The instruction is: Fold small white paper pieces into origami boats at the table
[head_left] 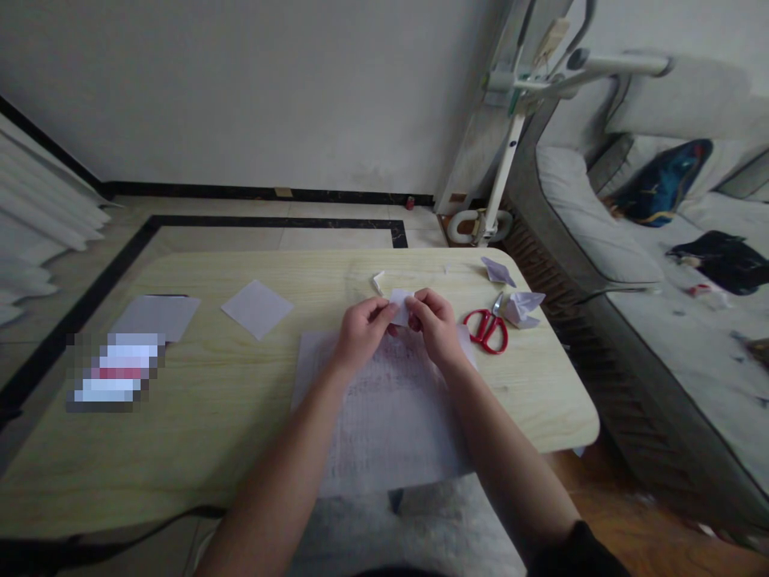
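A small piece of white paper (pixel 400 304) is pinched between both hands above the table. My left hand (pixel 364 327) grips its left side, thumb on top. My right hand (pixel 433 320) holds the right side in the same way; the lower fingers of both are partly hidden. Under the hands lies a large printed sheet (pixel 390 425) reaching the table's near edge. Just beyond my left hand sits a small folded white paper strip (pixel 378 280). Red-handled scissors (pixel 488 330) lie to the right of my right hand, beside a folded paper shape (pixel 524 308).
Another folded paper (pixel 498 271) rests at the wooden table's (pixel 252 401) far right. To the left are a square paper (pixel 257 308), a paper stack (pixel 159 316) and a blurred-out object (pixel 117 373). A sofa (pixel 661 264) and a white metal frame (pixel 505 168) stand beyond.
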`<state>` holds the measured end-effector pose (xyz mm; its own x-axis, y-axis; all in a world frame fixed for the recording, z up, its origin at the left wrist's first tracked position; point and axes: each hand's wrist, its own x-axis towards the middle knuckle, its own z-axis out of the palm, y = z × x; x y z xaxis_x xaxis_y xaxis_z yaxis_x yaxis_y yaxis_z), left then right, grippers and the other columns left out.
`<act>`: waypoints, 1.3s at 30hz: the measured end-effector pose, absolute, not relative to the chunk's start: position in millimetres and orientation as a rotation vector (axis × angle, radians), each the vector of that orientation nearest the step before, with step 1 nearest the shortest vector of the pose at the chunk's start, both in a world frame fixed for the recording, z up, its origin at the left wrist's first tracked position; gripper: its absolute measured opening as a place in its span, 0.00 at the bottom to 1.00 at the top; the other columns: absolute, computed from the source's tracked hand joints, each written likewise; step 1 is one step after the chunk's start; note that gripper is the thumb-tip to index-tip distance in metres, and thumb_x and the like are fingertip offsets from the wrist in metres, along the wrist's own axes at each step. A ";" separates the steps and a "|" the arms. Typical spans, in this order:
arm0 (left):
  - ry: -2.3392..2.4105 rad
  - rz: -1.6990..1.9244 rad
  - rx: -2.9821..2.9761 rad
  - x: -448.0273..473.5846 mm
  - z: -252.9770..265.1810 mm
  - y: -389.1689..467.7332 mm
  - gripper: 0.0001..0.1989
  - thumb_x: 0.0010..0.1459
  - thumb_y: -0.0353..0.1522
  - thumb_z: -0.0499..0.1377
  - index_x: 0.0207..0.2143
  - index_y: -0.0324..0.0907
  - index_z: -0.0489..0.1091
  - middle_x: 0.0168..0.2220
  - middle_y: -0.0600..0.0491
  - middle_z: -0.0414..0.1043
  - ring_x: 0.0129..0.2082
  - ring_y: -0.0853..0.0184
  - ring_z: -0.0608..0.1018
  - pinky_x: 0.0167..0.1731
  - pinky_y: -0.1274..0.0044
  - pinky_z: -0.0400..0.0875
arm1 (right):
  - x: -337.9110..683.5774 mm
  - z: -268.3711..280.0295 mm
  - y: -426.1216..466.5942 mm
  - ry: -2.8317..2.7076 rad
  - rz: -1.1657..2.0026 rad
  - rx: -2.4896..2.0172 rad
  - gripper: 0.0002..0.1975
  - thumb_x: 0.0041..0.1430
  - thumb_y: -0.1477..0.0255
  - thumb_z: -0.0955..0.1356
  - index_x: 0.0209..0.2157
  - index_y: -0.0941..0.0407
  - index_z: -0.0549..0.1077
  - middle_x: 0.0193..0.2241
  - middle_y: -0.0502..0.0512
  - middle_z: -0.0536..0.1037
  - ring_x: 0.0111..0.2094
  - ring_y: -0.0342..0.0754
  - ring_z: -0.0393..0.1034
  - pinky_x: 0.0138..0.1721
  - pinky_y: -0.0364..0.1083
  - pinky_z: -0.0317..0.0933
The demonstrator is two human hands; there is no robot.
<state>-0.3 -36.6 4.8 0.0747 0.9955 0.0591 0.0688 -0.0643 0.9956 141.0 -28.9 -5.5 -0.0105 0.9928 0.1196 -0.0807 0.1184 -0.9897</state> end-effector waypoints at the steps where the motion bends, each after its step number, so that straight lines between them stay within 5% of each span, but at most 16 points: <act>1: 1.174 1.145 1.325 -0.2 4.6 -36.9 0.12 0.56 0.40 0.59 0.27 0.40 0.72 0.22 0.55 0.73 0.21 0.68 0.77 0.21 0.80 0.70 | 140.9 -5.9 -28.8 -1.224 1.152 -1.062 0.15 0.58 0.62 0.67 0.22 0.54 0.65 0.17 0.44 0.63 0.19 0.40 0.55 0.23 0.42 0.51; 10: 1.102 1.037 1.270 0.0 9.2 -39.2 0.13 0.56 0.41 0.58 0.30 0.39 0.71 0.20 0.55 0.73 0.20 0.69 0.76 0.20 0.80 0.70 | 143.1 -5.2 -28.8 -1.187 1.024 -1.073 0.15 0.57 0.66 0.67 0.20 0.55 0.65 0.17 0.44 0.62 0.20 0.41 0.55 0.24 0.42 0.52; 19: 1.183 1.142 1.400 -1.7 9.9 -38.7 0.14 0.58 0.37 0.55 0.22 0.41 0.66 0.18 0.57 0.68 0.19 0.72 0.71 0.23 0.80 0.68 | 139.8 -3.1 -29.0 -1.378 1.043 -1.152 0.16 0.59 0.61 0.65 0.22 0.54 0.63 0.18 0.46 0.65 0.21 0.42 0.56 0.24 0.42 0.51; 26: 1.177 1.162 1.279 0.9 5.3 -36.4 0.13 0.55 0.41 0.59 0.28 0.40 0.69 0.22 0.55 0.73 0.22 0.69 0.76 0.24 0.79 0.70 | 139.6 -4.5 -30.4 -1.381 1.136 -1.142 0.16 0.58 0.61 0.65 0.21 0.54 0.60 0.18 0.45 0.61 0.21 0.42 0.55 0.23 0.42 0.51; 39: 1.081 0.958 1.217 -2.0 16.5 -39.8 0.12 0.55 0.39 0.58 0.28 0.39 0.70 0.17 0.56 0.69 0.16 0.71 0.72 0.19 0.81 0.66 | 140.6 2.7 -33.0 -1.325 0.923 -1.258 0.15 0.52 0.66 0.63 0.16 0.55 0.63 0.14 0.47 0.64 0.20 0.42 0.58 0.23 0.42 0.51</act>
<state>-2.0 -39.8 16.5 0.2323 0.9658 -0.1153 0.0024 0.1180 0.9930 140.6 -33.0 2.7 0.0925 0.9810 0.1706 0.1793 0.1522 -0.9720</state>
